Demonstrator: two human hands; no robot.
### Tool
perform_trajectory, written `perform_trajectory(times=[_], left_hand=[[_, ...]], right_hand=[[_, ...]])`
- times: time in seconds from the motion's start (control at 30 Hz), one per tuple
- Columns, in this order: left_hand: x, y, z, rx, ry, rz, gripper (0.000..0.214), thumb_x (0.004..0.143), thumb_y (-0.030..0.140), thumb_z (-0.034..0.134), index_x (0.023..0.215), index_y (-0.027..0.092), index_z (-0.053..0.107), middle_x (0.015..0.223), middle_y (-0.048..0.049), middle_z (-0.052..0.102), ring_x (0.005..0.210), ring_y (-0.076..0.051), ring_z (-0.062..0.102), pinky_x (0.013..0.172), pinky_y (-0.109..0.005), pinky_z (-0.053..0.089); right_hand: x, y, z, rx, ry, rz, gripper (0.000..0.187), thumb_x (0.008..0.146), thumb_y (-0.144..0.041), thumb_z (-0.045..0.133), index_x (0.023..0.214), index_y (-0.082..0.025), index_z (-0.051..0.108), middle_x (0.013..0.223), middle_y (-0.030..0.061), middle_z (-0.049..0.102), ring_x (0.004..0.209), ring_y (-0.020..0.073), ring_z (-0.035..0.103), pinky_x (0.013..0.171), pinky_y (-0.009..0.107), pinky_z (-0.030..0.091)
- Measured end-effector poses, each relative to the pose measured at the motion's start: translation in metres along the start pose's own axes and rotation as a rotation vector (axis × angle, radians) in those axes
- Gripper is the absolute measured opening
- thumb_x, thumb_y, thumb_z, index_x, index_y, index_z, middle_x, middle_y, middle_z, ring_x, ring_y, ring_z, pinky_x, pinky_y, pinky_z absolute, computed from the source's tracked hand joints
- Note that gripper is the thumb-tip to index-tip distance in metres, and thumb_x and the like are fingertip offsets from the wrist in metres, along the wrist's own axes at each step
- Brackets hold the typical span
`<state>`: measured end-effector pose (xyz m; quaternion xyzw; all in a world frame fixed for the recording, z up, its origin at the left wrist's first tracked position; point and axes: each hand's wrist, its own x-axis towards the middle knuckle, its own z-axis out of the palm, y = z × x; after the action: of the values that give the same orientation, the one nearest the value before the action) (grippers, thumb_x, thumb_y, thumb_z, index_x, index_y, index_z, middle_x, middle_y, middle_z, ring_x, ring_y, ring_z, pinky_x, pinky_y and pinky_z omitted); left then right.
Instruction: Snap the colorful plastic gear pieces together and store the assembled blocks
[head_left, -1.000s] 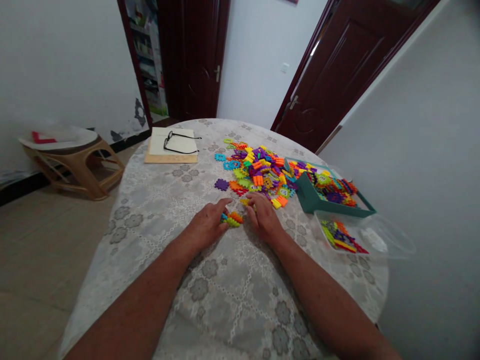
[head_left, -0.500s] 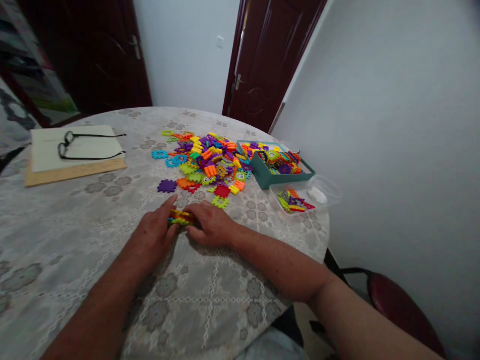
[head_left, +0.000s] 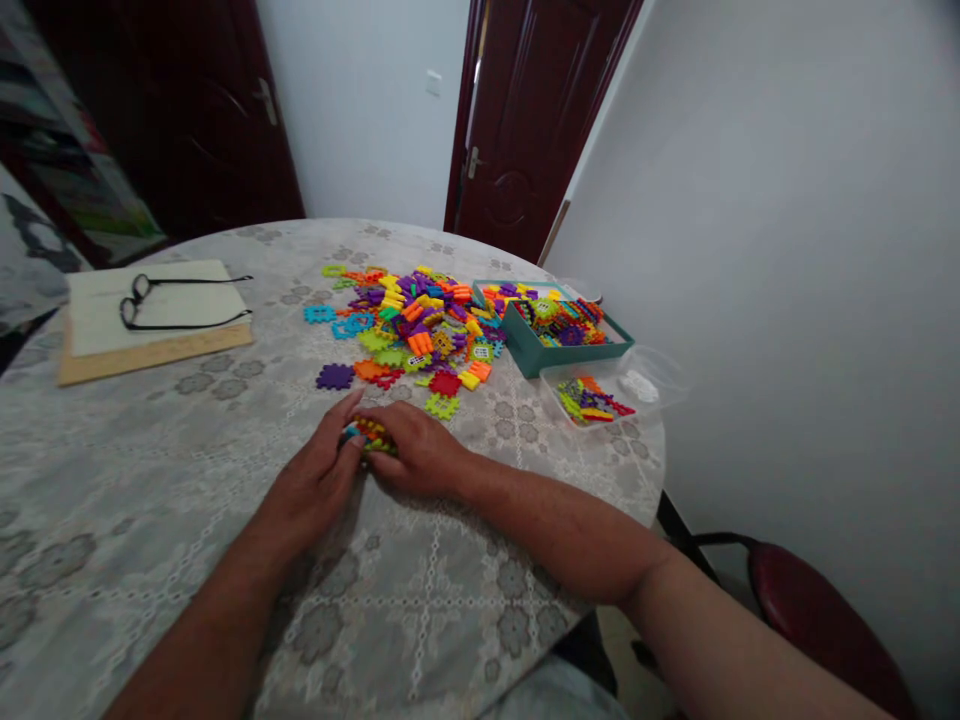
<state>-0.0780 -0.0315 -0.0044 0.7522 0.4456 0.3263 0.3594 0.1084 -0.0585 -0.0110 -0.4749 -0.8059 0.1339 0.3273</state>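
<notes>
Between my two hands, low over the near part of the table, is a small cluster of joined plastic building pieces (head_left: 375,437) in yellow, orange, green and blue. My left hand (head_left: 321,470) closes on its left end, thumb on the near side. The right end is gripped by my right hand (head_left: 416,450), whose fingers cover much of it. Just beyond my hands lie a flat purple toothed piece (head_left: 335,376), a red piece (head_left: 445,384) and a lime green piece (head_left: 442,406). Behind them spreads a heap of mixed colourful pieces (head_left: 420,320).
A teal box (head_left: 525,345) full of pieces stands right of the heap, with a clear plastic tub (head_left: 559,405) in front of it. Black glasses (head_left: 184,325) rest on papers (head_left: 90,315) at the left. A dark red chair (head_left: 817,610) stands at the lower right.
My left hand has shifted slightly right and turned about the cluster, its thumb now further over it. My right hand stays on its end. The view has moved a little.
</notes>
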Motion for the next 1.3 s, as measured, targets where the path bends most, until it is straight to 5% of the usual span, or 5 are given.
perform_trajectory(times=[0.1, 0.83, 0.97, 1.17, 1.3], left_hand=[[-0.001, 0.003, -0.002, -0.086, 0.043, -0.137, 0.065, 0.099, 0.056, 0.044, 0.155, 0.024, 0.047, 0.148, -0.0141, 0.062, 0.121, -0.032, 0.069, 0.101, -0.049, 0.059], [-0.009, 0.023, -0.006, -0.293, -0.116, -0.059, 0.052, 0.099, 0.046, 0.05, 0.146, 0.024, 0.058, 0.151, -0.0111, 0.061, 0.141, -0.026, 0.057, 0.122, -0.044, 0.042], [-0.009, 0.016, -0.003, -0.429, -0.092, -0.114, 0.052, 0.097, 0.052, 0.055, 0.139, 0.022, 0.063, 0.143, -0.0131, 0.067, 0.129, -0.027, 0.065, 0.108, -0.046, 0.053], [-0.004, 0.007, -0.003, -0.344, 0.039, -0.167, 0.046, 0.092, 0.05, 0.057, 0.123, 0.019, 0.071, 0.12, -0.0115, 0.076, 0.11, -0.027, 0.071, 0.09, -0.039, 0.059], [-0.003, 0.015, -0.007, -0.287, 0.028, -0.166, 0.042, 0.09, 0.048, 0.059, 0.119, 0.021, 0.074, 0.119, -0.0101, 0.077, 0.104, -0.026, 0.073, 0.089, -0.039, 0.058]], right_hand=[[-0.002, 0.001, 0.0, 0.062, 0.009, -0.022, 0.052, 0.093, -0.021, 0.067, 0.143, -0.022, 0.052, 0.132, 0.0113, 0.065, 0.121, 0.0248, 0.06, 0.107, 0.042, 0.049], [-0.011, -0.008, -0.012, -0.075, -0.066, 0.02, 0.033, 0.091, -0.028, 0.066, 0.122, -0.018, 0.064, 0.109, 0.0094, 0.071, 0.097, 0.0232, 0.067, 0.085, 0.034, 0.052], [-0.026, -0.005, -0.057, -0.121, 0.033, 0.114, 0.03, 0.09, -0.031, 0.067, 0.118, -0.02, 0.065, 0.102, 0.0077, 0.073, 0.089, 0.0218, 0.068, 0.081, 0.033, 0.052], [-0.09, 0.05, -0.176, -0.51, 0.418, 0.419, 0.049, 0.092, -0.056, 0.061, 0.123, -0.019, 0.066, 0.108, 0.0157, 0.075, 0.094, 0.0294, 0.072, 0.085, 0.041, 0.056], [-0.139, 0.095, -0.227, -0.708, 0.401, 0.618, 0.058, 0.09, -0.064, 0.055, 0.123, -0.018, 0.067, 0.106, 0.0168, 0.077, 0.091, 0.0321, 0.074, 0.079, 0.042, 0.057]])
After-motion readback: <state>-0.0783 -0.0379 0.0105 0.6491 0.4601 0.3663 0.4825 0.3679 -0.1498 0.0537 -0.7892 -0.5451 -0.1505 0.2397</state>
